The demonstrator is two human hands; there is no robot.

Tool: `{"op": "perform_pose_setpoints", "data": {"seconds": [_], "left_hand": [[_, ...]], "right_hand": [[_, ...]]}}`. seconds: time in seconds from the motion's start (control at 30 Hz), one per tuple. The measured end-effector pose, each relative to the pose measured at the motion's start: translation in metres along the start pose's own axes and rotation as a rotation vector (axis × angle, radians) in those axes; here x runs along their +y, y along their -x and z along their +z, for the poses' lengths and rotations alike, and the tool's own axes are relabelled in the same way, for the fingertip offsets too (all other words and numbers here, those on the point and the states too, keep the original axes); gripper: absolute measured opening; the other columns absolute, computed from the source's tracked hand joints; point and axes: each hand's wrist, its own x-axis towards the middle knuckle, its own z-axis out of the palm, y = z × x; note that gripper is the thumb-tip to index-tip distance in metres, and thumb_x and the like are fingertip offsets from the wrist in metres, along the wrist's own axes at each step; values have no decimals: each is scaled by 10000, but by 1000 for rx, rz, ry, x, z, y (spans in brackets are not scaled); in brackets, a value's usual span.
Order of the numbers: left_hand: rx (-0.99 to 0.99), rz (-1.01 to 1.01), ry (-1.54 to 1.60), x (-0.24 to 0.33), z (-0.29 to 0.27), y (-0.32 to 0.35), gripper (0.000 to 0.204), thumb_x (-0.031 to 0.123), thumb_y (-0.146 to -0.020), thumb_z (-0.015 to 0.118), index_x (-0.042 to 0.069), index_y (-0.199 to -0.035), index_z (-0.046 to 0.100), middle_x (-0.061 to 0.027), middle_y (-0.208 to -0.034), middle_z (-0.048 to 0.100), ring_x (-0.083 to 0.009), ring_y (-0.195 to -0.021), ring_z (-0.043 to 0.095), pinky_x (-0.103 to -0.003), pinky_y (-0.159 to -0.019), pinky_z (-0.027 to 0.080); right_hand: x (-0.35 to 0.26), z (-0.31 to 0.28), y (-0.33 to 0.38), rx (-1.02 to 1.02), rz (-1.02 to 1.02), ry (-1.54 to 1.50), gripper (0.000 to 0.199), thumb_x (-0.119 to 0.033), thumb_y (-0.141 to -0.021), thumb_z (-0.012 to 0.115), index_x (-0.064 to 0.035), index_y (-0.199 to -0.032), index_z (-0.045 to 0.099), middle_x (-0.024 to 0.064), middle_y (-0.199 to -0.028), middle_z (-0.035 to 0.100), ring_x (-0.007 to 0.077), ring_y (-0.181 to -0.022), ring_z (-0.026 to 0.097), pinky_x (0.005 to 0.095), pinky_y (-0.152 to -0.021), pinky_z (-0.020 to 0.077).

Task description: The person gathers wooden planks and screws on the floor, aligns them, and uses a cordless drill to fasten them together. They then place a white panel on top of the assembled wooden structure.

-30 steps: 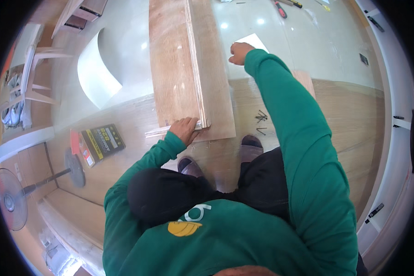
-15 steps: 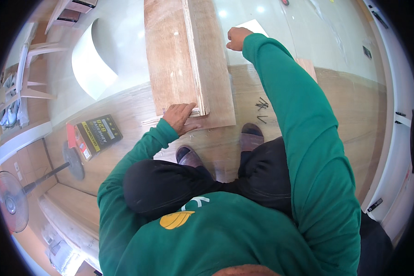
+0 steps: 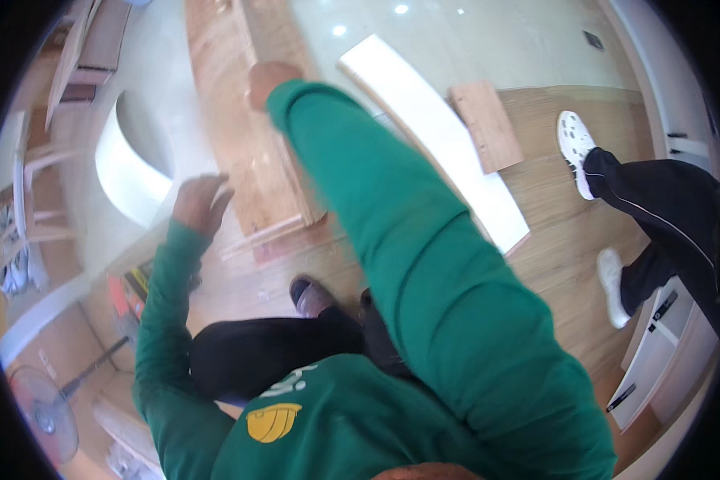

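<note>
While right hand (image 3: 269, 80) rests on the wood plank stack (image 3: 244, 128), fingers hidden, can't tell; left hand (image 3: 200, 202) hovers just left of it, fingers loosely curled.

- I view a room under renovation, with flooring being laid: wood-look planks (image 3: 248, 120) stacked on pale glossy tile (image 3: 472, 40).
- Laid laminate floor (image 3: 568, 240) adjoins a white board (image 3: 440, 136) and offcut (image 3: 486, 124).
- A standing fan (image 3: 44, 408) sits nearby.
</note>
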Motion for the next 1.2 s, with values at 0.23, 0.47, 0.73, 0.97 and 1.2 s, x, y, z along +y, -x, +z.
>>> {"op": "perform_pose_setpoints", "data": {"seconds": [0.23, 0.47, 0.73, 0.97, 1.2], "left_hand": [[-177, -138, 126, 28, 4, 1, 495, 397, -876, 674, 50, -1215, 575, -168, -1124, 627, -354, -1035, 597, -422, -907, 462], [-227, -225, 79, 42, -2, 64, 635, 461, -830, 694, 54, -1286, 522, -165, -1233, 579, -354, -1132, 553, -443, -984, 418], [-283, -115, 141, 63, 16, 76, 644, 444, -822, 708, 35, -1284, 523, -165, -1257, 560, -346, -1150, 537, -443, -996, 414], [-358, -36, 163, 54, 29, 48, 702, 420, -812, 730, 52, -1354, 478, -197, -1289, 544, -365, -1177, 525, -445, -1010, 411], [-389, -153, 279, 44, 51, 40, 908, 413, -790, 759, 60, -1484, 292, -212, -1234, 595, -387, -1129, 575, -444, -990, 430]], "right_hand": [[47, -7, 12, -408, -34, 443, 329, -196, -823, 611, -15, -1087, 685, 209, -1106, 679, 379, -1014, 654, 451, -917, 516], [44, 55, -20, 54, -188, 561, 180, -200, -799, 621, -69, -837, 738, 176, -919, 701, 364, -851, 683, 460, -727, 556], [112, 38, -58, -295, -525, 938, 232, -206, -819, 595, -40, -885, 743, 196, -942, 706, 342, -916, 684, 469, -764, 556], [127, -73, 14, -299, -270, 392, 291, -203, -816, 561, 34, -893, 709, 259, -991, 682, 403, -883, 667, 463, -843, 523], [204, -70, 212, -245, 133, -15, 273, -250, -920, 594, -22, -1028, 699, 207, -932, 698, 342, -854, 683, 411, -812, 530]]}}
